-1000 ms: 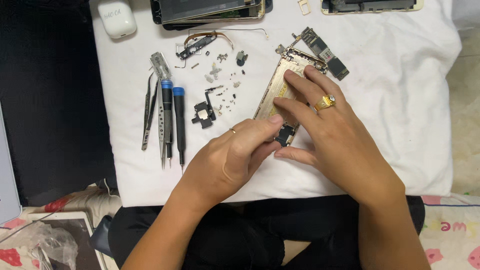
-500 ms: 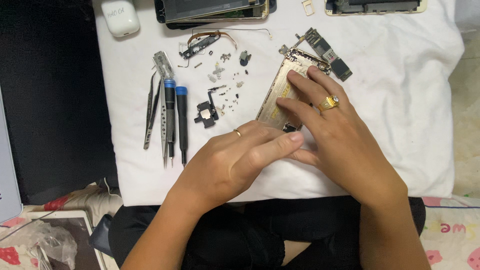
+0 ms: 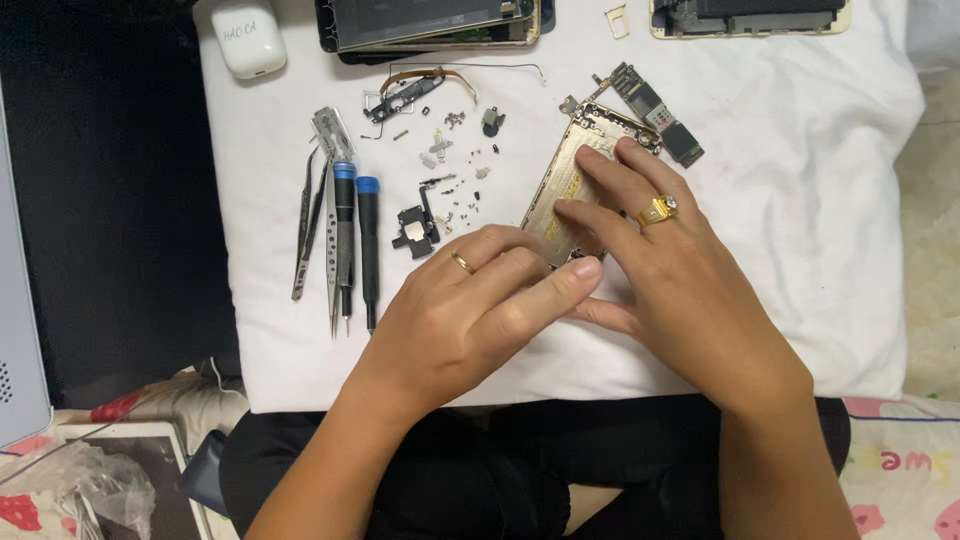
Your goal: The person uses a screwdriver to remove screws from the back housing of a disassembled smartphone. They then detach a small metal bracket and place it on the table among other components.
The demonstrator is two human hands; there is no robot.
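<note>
A gold phone back housing [image 3: 567, 182] lies tilted on the white cloth [image 3: 800, 220]. My right hand [image 3: 668, 275], with a gold ring, lies flat over it and presses it down. My left hand [image 3: 480, 315], also ringed, has its fingers bunched at the housing's lower end, thumb and fingertips meeting over a small dark part [image 3: 581, 257] there. What the fingertips pinch is hidden.
Two blue-collared screwdrivers [image 3: 355, 240] and tweezers [image 3: 308, 225] lie at the left. Loose screws and small brackets [image 3: 450, 165], a dark speaker module [image 3: 415, 228], a logic board [image 3: 655, 110], opened phones [image 3: 430, 22] and a white earbud case [image 3: 247, 37] sit behind.
My left hand has slid right, its fingers now overlapping the housing's lower end beside my right hand. The right hand has barely moved.
</note>
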